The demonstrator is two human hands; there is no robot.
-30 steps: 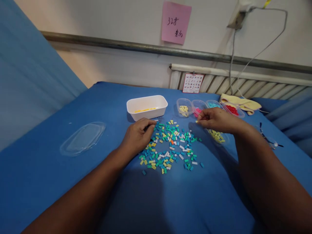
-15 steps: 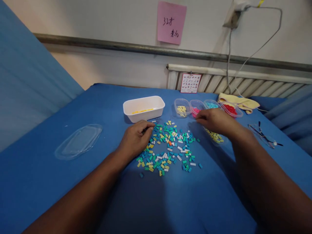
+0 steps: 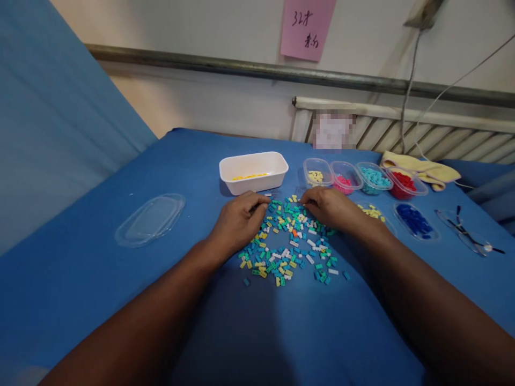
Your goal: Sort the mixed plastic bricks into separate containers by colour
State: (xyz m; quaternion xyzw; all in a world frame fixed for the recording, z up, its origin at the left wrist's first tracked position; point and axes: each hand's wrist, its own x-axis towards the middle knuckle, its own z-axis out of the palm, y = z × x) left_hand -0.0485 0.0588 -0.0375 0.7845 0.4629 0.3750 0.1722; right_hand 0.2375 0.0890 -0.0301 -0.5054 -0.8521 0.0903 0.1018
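Note:
Small mixed toy building bricks, in teal, green, yellow and white with one orange, lie in a loose pile on the blue cloth. My left hand rests at the pile's upper left, thumb and forefinger drawn together; whatever may be between them is too small to make out. Across from it, my right hand is at the upper right edge, its fingers closed and pointing toward the bricks. Its fingertips hide anything they hold. Just behind my left hand stands a white tub with yellow pieces on its bottom.
Clear boxes hold cream, pink, light blue and red bricks. A dark blue lot sits nearer. Glasses and a yellow cloth lie right, clear lids left. A radiator stands behind.
My right hand has moved left and nearer, from above the pink bricks' box to the pile's upper right. My left hand stays by the pile. The camera view has shifted.

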